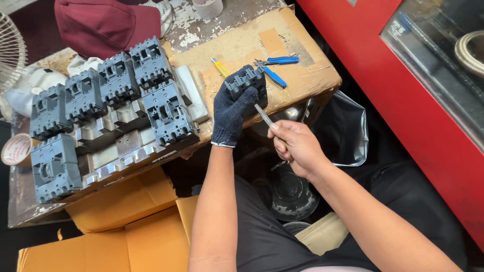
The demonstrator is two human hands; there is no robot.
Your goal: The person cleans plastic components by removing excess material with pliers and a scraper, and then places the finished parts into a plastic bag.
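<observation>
Work surface [201, 30] runs across the upper left of the frame: worn top w/ flaking white paint, a flattened brown cardboard sheet [302, 75] laid over its right part, taped in patches. Red metal cabinet [403, 100] w/ a glass panel fills the upper right. Cardboard boxes [126, 226] sit at lower left, under the surface edge; a crumpled silvery bag [348, 131] hangs right of centre.

On the surface, left half: 6 grey moulded plastic breaker housings [111, 106], blocky, ribbed, w/ slotted terminals, lying in rows on shiny metal plates. Dark red cloth cap [101, 22] at top, tape roll [16, 149] at far left edge, wire fan guard in the upper left corner. Blue-handled pliers [275, 68] and a yellow-handled tool [219, 66] lie on the cardboard at upper centre.

Left hand [233, 108], in a dark knit glove, is closed around 1 small grey housing part [247, 80], held upright just above the cardboard, centre of frame. Right hand [297, 146], bare, is clenched on a thin metal tool [263, 115]; its tip meets the part's lower side, beside the gloved fingers.
</observation>
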